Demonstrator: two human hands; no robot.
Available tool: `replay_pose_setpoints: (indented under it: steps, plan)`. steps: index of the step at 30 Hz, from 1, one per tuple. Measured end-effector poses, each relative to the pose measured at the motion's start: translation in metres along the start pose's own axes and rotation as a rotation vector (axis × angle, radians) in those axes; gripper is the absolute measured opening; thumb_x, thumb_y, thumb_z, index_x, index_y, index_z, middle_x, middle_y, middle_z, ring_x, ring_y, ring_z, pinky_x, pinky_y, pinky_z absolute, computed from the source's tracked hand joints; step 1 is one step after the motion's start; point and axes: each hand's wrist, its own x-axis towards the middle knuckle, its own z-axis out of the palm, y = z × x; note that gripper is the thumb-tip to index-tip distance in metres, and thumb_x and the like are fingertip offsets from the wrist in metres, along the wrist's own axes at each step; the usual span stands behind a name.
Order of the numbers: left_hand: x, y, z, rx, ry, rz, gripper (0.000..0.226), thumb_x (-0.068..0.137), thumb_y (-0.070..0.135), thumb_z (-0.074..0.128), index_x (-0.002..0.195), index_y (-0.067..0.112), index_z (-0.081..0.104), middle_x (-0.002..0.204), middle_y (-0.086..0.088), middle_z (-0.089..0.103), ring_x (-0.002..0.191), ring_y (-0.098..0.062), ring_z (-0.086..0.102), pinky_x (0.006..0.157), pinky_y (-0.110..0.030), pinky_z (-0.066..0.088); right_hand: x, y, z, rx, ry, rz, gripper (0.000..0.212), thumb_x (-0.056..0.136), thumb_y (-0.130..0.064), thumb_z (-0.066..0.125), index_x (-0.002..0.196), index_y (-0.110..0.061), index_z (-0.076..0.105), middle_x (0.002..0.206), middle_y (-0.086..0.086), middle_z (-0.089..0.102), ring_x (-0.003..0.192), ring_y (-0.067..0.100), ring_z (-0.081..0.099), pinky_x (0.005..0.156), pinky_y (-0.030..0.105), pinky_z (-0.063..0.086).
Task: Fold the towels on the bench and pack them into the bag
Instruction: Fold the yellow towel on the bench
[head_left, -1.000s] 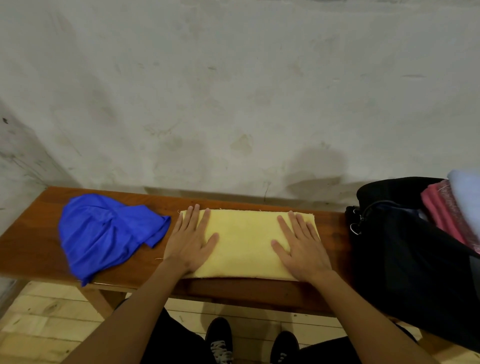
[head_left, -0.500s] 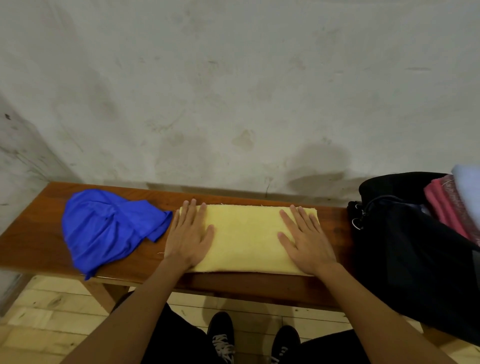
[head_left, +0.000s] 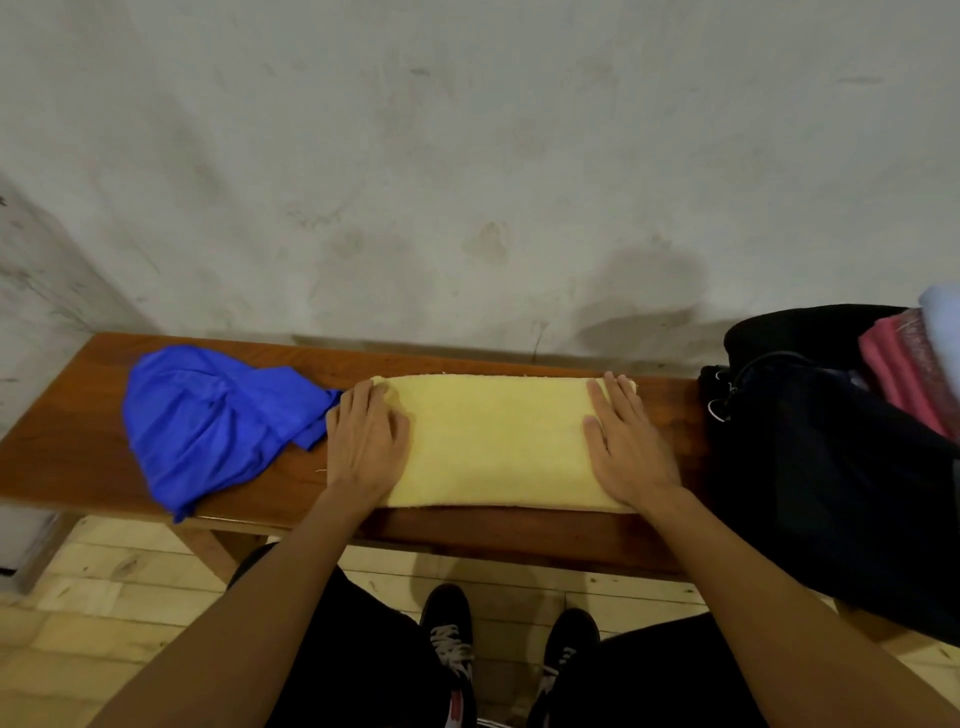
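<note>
A yellow towel (head_left: 496, 441), folded into a long flat rectangle, lies in the middle of the wooden bench (head_left: 67, 447). My left hand (head_left: 363, 441) rests flat on its left end with straight fingers. My right hand (head_left: 626, 447) presses flat on its right end the same way. To the left, a crumpled blue towel (head_left: 208, 421) lies on the bench, its edge touching the left hand's fingers. At the right end stands a black bag (head_left: 831, 467), open at the top, with pink and pale blue folded towels (head_left: 909, 364) inside.
A stained grey wall (head_left: 467, 182) rises right behind the bench. Below the bench's front edge are a light wooden floor (head_left: 93, 597) and my black shoes (head_left: 449, 629). The bag overhangs the bench's right front.
Both hands have slid outward along the yellow towel, from nearer its middle to its two ends. The view has tilted slightly; the blue towel and bag stay put.
</note>
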Motion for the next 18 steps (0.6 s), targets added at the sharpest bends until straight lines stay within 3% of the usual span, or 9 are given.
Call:
replay_pose_setpoints:
  steps: [9,14,16,18]
  plan:
    - [0.005,-0.001,-0.004,-0.072,-0.078,0.009,0.050,0.101,0.028,0.037,0.144,0.001,0.036,0.151,-0.016,0.034,0.139,-0.027,0.032,0.113,-0.037,0.029,0.008,0.007,0.001,-0.016,-0.032,-0.015,0.061,0.105,-0.045,0.017,0.158,-0.021,-0.001,0.165,0.000,-0.010,0.150,0.010,-0.017,0.123,0.030,-0.005]
    - [0.004,0.000,-0.006,0.036,-0.091,-0.018,0.049,0.097,0.036,0.033,0.141,0.014,0.035,0.141,-0.017,0.034,0.127,-0.033,0.040,0.108,-0.045,0.033,0.008,0.004,0.000,-0.229,-0.065,-0.001,0.072,0.098,-0.061,0.003,0.157,-0.022,-0.011,0.164,0.006,-0.014,0.150,0.017,-0.018,0.122,0.042,-0.011]
    - [0.002,0.006,-0.009,0.092,-0.116,-0.053,0.053,0.097,0.041,0.032,0.145,0.020,0.030,0.149,-0.019,0.025,0.139,-0.036,0.027,0.115,-0.049,0.023,0.008,0.001,-0.001,-0.291,-0.060,0.004,0.076,0.096,-0.065,-0.001,0.157,-0.020,-0.011,0.164,0.008,-0.013,0.151,0.021,-0.017,0.121,0.047,-0.013]
    - [0.000,0.019,-0.008,0.138,-0.150,0.034,0.062,0.097,0.049,0.028,0.152,0.023,0.018,0.160,-0.016,0.009,0.149,-0.032,0.004,0.120,-0.047,0.004,0.009,-0.007,-0.002,-0.280,-0.036,-0.019,0.077,0.095,-0.066,-0.001,0.157,-0.022,-0.010,0.164,0.007,-0.013,0.151,0.021,-0.016,0.121,0.048,-0.012]
